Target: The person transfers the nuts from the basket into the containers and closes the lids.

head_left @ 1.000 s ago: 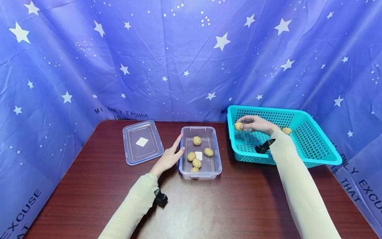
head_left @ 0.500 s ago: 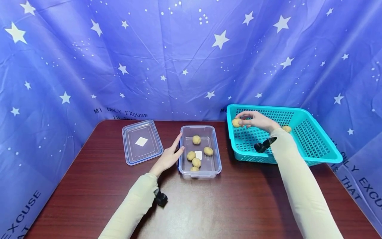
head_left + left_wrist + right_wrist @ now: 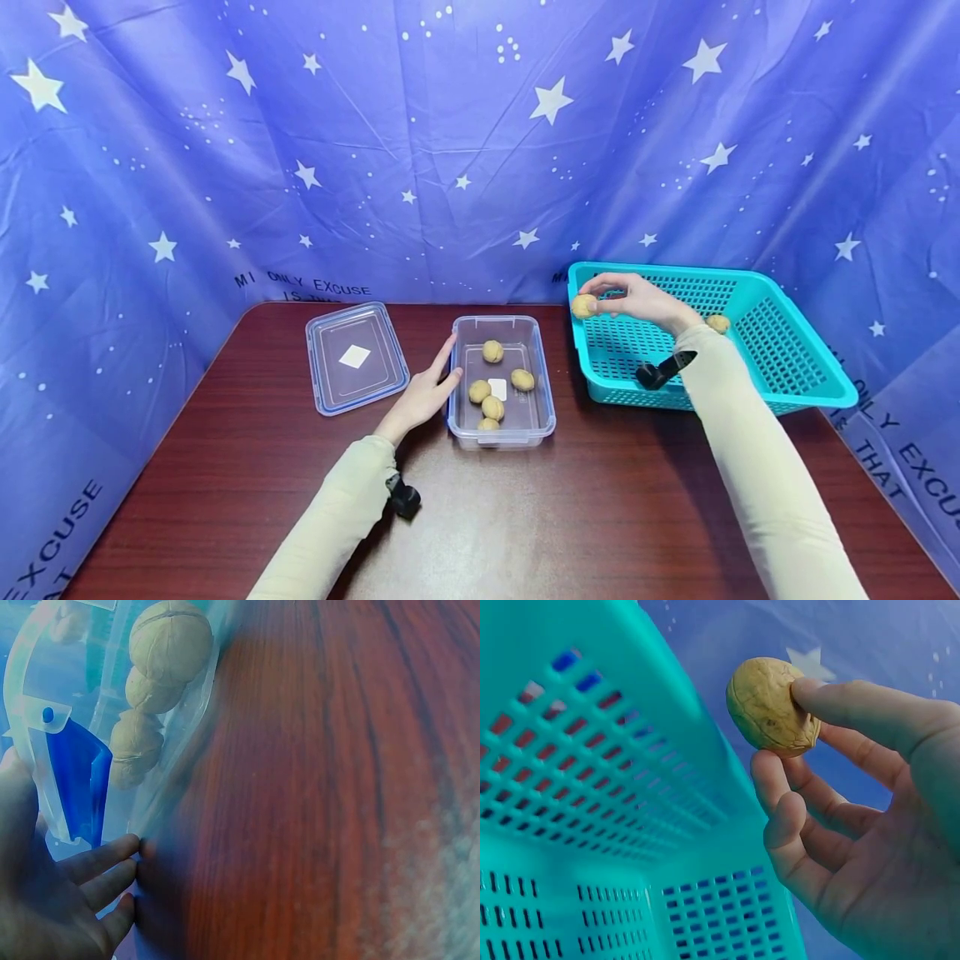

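A walnut (image 3: 769,705) is pinched between the thumb and fingers of my right hand (image 3: 633,300), above the left rim of a turquoise perforated basket (image 3: 795,350). One more walnut (image 3: 717,323) lies in the basket, just beyond the right wrist. My left hand (image 3: 423,398) rests its straight fingers and thumb against the left side of a clear plastic box (image 3: 542,417). Several walnuts (image 3: 492,407) lie on the box's bottom. In the left wrist view, the fingers touch the wall near a blue latch (image 3: 79,780), and walnuts (image 3: 171,641) show through the plastic.
Left of the box lies its clear lid (image 3: 360,358), edged in blue with a white diamond sticker. A dark red wooden table (image 3: 570,517) bears everything. Behind it hangs a blue curtain (image 3: 420,150) with white stars. Each wrist carries a small black camera (image 3: 405,497).
My right hand has lifted the walnut slightly and carried it left, from inside the basket to over its left rim. The left hand and the box stay in place.
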### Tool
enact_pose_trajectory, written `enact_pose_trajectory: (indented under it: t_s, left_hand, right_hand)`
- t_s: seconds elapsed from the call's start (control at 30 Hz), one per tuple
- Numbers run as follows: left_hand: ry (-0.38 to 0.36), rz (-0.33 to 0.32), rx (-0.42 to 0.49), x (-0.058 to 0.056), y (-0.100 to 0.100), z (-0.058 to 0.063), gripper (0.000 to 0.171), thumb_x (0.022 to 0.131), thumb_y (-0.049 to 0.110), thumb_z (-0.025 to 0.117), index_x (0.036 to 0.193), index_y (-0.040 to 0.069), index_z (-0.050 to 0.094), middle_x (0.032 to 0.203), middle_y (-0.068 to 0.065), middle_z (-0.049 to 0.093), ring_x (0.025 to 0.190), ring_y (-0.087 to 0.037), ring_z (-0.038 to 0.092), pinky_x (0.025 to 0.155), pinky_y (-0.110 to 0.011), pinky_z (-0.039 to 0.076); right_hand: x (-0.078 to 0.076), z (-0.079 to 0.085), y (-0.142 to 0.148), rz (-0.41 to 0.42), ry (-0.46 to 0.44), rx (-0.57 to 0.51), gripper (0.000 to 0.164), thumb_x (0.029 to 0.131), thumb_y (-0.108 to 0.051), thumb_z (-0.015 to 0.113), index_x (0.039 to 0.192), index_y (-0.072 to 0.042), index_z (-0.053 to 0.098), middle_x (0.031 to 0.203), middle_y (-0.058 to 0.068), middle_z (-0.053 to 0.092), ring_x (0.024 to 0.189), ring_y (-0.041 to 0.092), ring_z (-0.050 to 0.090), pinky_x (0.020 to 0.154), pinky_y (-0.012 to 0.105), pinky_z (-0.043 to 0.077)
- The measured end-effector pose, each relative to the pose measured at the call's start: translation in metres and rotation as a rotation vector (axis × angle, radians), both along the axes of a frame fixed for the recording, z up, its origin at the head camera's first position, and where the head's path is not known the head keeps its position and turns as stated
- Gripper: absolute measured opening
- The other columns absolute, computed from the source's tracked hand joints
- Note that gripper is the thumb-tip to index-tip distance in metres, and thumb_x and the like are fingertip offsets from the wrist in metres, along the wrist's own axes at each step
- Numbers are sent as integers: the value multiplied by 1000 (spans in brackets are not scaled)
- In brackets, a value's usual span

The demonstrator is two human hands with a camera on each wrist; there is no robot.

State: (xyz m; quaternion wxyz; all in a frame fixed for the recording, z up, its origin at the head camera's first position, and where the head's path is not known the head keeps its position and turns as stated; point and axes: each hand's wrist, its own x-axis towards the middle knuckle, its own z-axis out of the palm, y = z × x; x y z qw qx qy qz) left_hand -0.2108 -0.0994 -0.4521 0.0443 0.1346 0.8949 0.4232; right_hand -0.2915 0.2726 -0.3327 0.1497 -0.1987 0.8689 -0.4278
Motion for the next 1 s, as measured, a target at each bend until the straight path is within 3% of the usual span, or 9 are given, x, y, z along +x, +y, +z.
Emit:
enact_pose_trajectory:
  t_s: [0.47, 0.67, 1.0]
  left_hand:
    - [-9, -5, 8, -2, -1, -1, 62, 103, 36, 44, 156, 35, 12, 145, -23, 39, 124, -43, 46, 102, -54, 35]
    - [-12, -7, 3, -3, -2, 0, 62, 103, 38, 43, 156, 36, 11, 146, -22, 38, 125, -43, 45, 103, -54, 35]
    - [-11, -8, 11, -3, -2, -1, 62, 103, 36, 44, 156, 34, 13, 146, -23, 38, 124, -44, 46, 102, -54, 35]
  right_hand:
    - [20, 1, -33, 150, 23, 2, 32, 93, -22, 67, 123, -11, 61, 121, 5, 60, 110, 27, 52, 91, 47, 43]
    - [26, -2, -52, 244, 15, -8, 29, 94, -12, 64, 122, -4, 60, 116, 9, 60, 101, 31, 56, 86, 48, 47]
    - [31, -12, -76, 374, 31, 21, 24, 92, -9, 66, 116, -7, 64, 108, 6, 64, 87, 27, 59, 70, 33, 51]
